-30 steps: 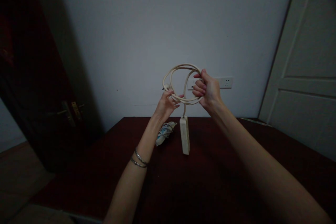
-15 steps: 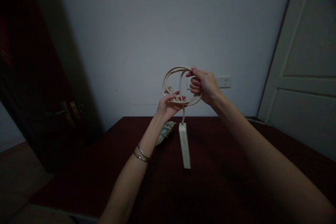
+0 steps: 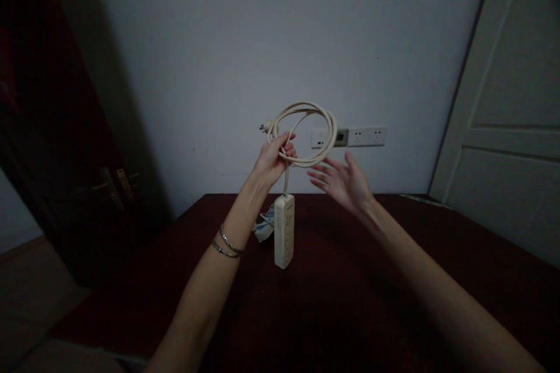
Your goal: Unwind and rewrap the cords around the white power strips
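Observation:
My left hand (image 3: 276,156) is closed round the coiled white cord (image 3: 333,128) of a power strip, holding the loops up before the wall. The cord's plug (image 3: 266,126) sticks out to the left, its prongs showing. Below the hand, the white power strip (image 3: 284,233) hangs upright from the cord, its socket face turned to the right. Whether its lower end touches the table cannot be made out. My right hand (image 3: 343,183) is open, fingers spread, just under the lower right of the coil and holding nothing.
A second white item wrapped in thin cord (image 3: 263,227) lies on the dark red table (image 3: 350,280), partly behind the power strip. Wall sockets (image 3: 367,136) sit beyond the coil. A dark door (image 3: 56,145) stands at left, a pale door (image 3: 503,128) at right.
My right hand has let go of the coil and opened, moving down. My left hand has closed round the cord. The power strip has swung left and turned, showing its sockets.

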The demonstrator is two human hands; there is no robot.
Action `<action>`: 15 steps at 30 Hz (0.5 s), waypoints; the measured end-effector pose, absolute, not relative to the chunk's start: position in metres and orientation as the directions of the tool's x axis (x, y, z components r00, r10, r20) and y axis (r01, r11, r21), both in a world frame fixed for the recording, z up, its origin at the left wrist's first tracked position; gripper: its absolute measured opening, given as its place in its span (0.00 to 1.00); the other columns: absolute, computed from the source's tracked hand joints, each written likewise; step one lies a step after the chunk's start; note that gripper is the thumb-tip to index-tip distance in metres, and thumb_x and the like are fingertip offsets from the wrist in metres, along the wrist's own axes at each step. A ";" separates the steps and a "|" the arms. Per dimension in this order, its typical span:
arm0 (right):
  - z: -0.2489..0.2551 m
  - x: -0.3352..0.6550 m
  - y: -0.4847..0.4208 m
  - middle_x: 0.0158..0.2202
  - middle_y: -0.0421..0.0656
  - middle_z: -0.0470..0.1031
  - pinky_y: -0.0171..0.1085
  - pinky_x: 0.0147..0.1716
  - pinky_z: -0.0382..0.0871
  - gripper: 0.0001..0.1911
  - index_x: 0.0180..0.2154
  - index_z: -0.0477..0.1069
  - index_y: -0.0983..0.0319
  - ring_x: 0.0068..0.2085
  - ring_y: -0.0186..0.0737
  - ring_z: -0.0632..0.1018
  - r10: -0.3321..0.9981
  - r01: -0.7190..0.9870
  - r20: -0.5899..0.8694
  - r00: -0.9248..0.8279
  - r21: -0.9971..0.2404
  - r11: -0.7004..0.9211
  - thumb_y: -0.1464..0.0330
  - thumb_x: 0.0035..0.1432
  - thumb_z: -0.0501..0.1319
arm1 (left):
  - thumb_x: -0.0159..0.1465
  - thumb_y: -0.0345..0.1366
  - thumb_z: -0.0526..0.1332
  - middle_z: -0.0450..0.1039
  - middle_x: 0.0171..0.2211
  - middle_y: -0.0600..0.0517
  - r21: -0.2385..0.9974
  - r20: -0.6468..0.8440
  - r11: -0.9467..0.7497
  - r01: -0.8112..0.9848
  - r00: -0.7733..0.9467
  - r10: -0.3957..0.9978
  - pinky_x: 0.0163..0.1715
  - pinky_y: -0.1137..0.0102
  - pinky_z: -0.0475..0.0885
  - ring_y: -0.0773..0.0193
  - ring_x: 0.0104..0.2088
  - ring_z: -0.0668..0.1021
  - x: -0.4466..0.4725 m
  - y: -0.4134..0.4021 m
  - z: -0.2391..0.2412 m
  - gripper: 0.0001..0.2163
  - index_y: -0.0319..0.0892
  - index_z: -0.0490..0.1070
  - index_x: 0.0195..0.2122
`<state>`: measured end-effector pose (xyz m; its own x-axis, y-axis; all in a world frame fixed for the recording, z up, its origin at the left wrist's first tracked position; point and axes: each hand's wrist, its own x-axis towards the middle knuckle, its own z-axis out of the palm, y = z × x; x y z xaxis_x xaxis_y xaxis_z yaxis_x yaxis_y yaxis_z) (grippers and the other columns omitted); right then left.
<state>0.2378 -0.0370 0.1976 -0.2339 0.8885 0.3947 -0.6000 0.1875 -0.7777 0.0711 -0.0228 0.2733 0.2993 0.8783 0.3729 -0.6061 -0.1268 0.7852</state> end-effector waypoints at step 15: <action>0.051 0.208 -0.071 0.32 0.47 0.75 0.41 0.23 0.73 0.25 0.44 0.63 0.65 0.29 0.48 0.79 0.836 -0.255 0.004 -0.549 -0.953 -0.163 0.62 0.46 0.66 | 0.53 0.25 0.60 0.62 0.19 0.58 0.932 0.243 -0.038 -0.360 0.543 0.804 0.25 0.73 0.68 0.75 0.17 0.66 0.018 -0.008 0.260 0.12 0.34 0.71 0.39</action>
